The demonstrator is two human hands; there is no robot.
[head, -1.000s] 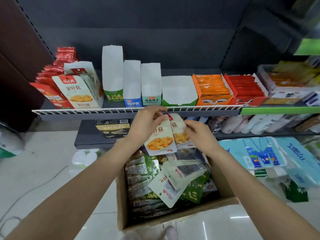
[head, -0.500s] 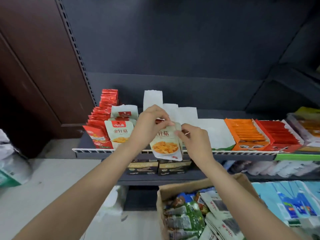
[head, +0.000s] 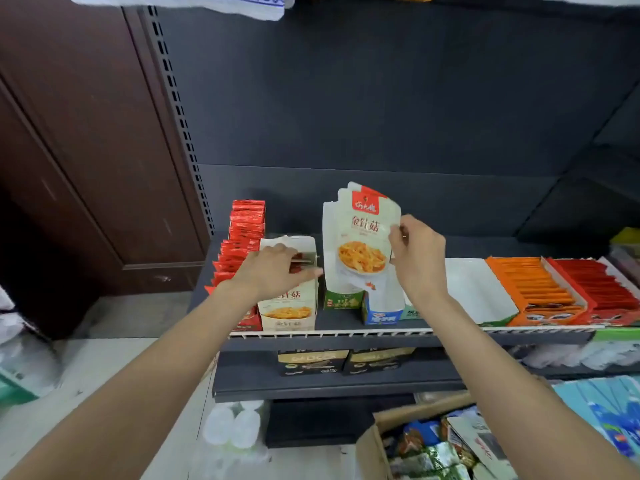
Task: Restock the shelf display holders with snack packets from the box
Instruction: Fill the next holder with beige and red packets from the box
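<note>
At about five o'clock, nearest the camera, one open cardboard box [head: 372, 445] sits on the floor, filled with mixed snack packets, green, blue and white ones among them; their number cannot be counted.

Two bare forearms reach up from the bottom edge towards the shelf [head: 408, 332].

The left hand [head: 273, 271], at about eleven o'clock from centre, rests on top of the cream display holder [head: 289, 308]. Its fingers lie fairly straight, pressing on the red-topped packets that stand inside the holder.

The right hand [head: 417, 258], at about one o'clock, pinches a fanned bunch of cream snack packets [head: 360, 237] by their right edge, thumb and curled fingers closed on them. The bunch stands upright, raised above the shelf just right of the cream holder. At least three overlapping tops show; the exact count is unclear.

Under and behind the bunch stand three narrow holders: one green [head: 343, 299], one blue [head: 382, 315] and one more partly hidden by the right wrist. Their contents cannot be seen.

At nine o'clock from the cream holder runs one row of red packets [head: 242, 237]. Towards three o'clock lie one white flat holder [head: 478, 289], one orange tray [head: 533, 289] packed with orange packets and one red tray [head: 599, 289] packed with red ones.

On the lower shelf stand two dark boxes [head: 311, 362].
</note>
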